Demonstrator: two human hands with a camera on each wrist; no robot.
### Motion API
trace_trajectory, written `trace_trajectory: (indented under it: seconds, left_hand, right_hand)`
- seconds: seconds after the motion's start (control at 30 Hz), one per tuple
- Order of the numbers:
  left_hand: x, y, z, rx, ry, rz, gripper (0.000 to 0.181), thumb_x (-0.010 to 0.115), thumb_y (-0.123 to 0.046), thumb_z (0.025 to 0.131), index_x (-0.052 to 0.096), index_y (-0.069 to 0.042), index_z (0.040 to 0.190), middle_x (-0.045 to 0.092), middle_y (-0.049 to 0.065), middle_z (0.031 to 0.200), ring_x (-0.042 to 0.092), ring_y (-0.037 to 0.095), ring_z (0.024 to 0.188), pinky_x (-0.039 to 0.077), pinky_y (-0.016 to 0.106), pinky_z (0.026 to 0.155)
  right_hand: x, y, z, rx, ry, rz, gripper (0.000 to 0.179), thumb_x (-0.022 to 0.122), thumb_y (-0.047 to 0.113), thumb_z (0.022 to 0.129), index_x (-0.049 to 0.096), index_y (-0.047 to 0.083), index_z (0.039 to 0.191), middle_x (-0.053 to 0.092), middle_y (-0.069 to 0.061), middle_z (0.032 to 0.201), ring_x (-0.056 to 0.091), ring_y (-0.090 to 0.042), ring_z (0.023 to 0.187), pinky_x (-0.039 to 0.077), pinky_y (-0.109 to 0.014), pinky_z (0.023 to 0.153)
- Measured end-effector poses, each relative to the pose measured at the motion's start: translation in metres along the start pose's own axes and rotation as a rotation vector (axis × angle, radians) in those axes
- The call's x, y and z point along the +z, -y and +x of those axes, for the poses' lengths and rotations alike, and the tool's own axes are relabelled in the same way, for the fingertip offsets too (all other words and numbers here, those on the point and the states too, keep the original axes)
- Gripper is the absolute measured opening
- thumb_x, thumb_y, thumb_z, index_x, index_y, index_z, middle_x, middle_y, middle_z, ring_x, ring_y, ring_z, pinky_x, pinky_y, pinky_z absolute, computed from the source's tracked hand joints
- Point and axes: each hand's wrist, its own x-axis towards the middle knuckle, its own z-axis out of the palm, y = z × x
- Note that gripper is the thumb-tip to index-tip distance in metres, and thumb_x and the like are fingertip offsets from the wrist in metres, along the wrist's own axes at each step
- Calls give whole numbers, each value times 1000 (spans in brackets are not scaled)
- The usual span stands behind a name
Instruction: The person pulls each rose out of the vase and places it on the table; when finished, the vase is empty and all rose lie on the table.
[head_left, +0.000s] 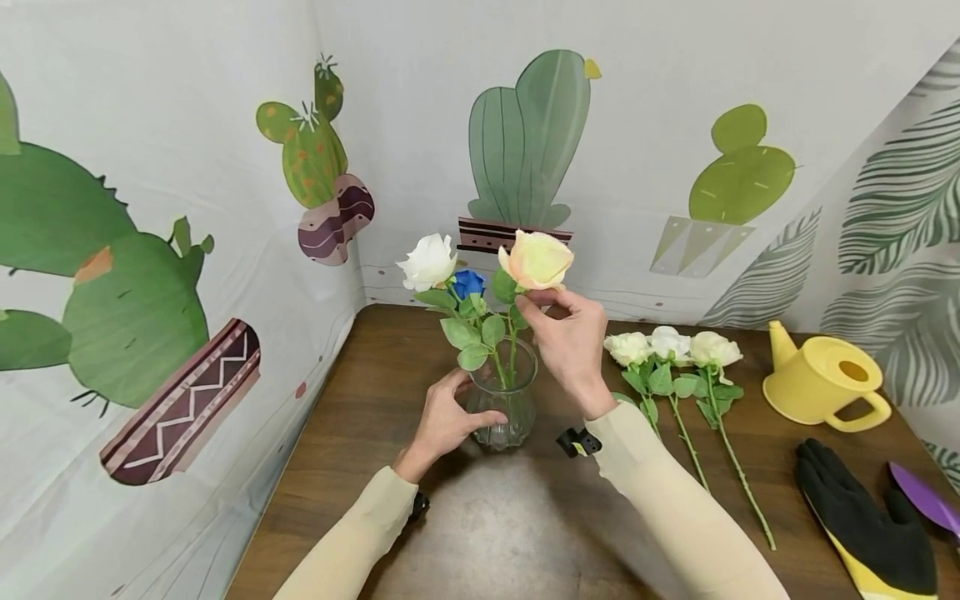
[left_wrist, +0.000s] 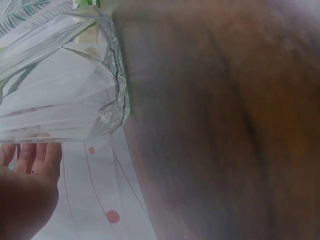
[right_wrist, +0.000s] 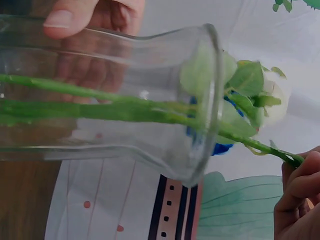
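A clear glass vase [head_left: 501,408] stands on the wooden table with several flower stems inside. My left hand [head_left: 444,421] holds its side, thumb in front and fingers behind, as the right wrist view shows through the glass. Just under the bloom of a pale yellow rose [head_left: 538,260], my right hand [head_left: 567,342] pinches the stem between thumb and fingers. That stem runs down into the vase. A white rose [head_left: 429,263] and a blue rose [head_left: 468,283] also stand in it, the blue one lower and partly behind leaves.
Right of the vase lie three cream-white roses [head_left: 670,343] with long stems. Farther right are a yellow watering can [head_left: 821,379], a black and yellow glove [head_left: 862,517] and a purple tool [head_left: 924,497]. A cactus-printed cloth [head_left: 420,125] hangs behind the table [head_left: 495,533].
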Motion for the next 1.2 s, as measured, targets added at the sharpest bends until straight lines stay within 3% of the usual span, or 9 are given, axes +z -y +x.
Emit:
trace_trajectory:
  seconds: [0.13, 0.23, 0.7, 0.87, 0.97, 1.2]
  left_hand:
    - [0, -1, 1, -3, 2, 0, 79, 104, -18, 72, 70, -10, 143, 76, 11, 138, 73, 31, 130, 63, 49, 110]
    - [0, -1, 0, -4, 2, 0, 79, 105, -18, 71, 70, -8, 142, 77, 11, 138, 73, 31, 130, 64, 48, 110]
    - [2, 0, 0, -1, -2, -1, 80, 105, -17, 71, 70, -4, 141, 76, 12, 138, 73, 32, 129, 63, 50, 110]
    - [1, 0, 1, -3, 3, -9, 80, 105, -18, 71, 69, -7, 143, 75, 13, 140, 72, 32, 131, 63, 49, 111]
    - [1, 1, 1, 0, 5, -17, 81, 104, -17, 72, 69, -6, 143, 75, 15, 141, 72, 33, 131, 63, 49, 111]
    - [1, 1, 1, 4, 7, -32, 80, 104, -14, 72, 69, -1, 142, 74, 20, 140, 72, 36, 131, 62, 50, 111]
  right_hand:
    - [-3, 4, 3, -28, -34, 70, 10, 84, 5, 92, 84, -5, 93, 62, 17, 52, 54, 1, 43, 43, -15, 43]
    - [-6, 8, 4, -51, -54, 105, 11, 83, 3, 93, 83, -8, 93, 59, 23, 52, 53, 2, 43, 41, -14, 43]
    - [-23, 25, 13, -94, -183, 219, 15, 81, -1, 91, 78, -16, 93, 62, 18, 53, 50, 3, 41, 39, -14, 39]
    - [-30, 33, 13, -128, -237, 266, 5, 82, -2, 90, 82, -3, 86, 66, 14, 56, 50, 1, 41, 42, -15, 41]
    - [-35, 38, 13, -165, -260, 298, 11, 82, -3, 90, 82, 6, 84, 68, 13, 58, 49, 1, 40, 41, -15, 41]
    - [-51, 48, 14, -213, -288, 363, 10, 82, -5, 88, 80, 1, 82, 67, 8, 56, 46, -3, 38, 36, -16, 40]
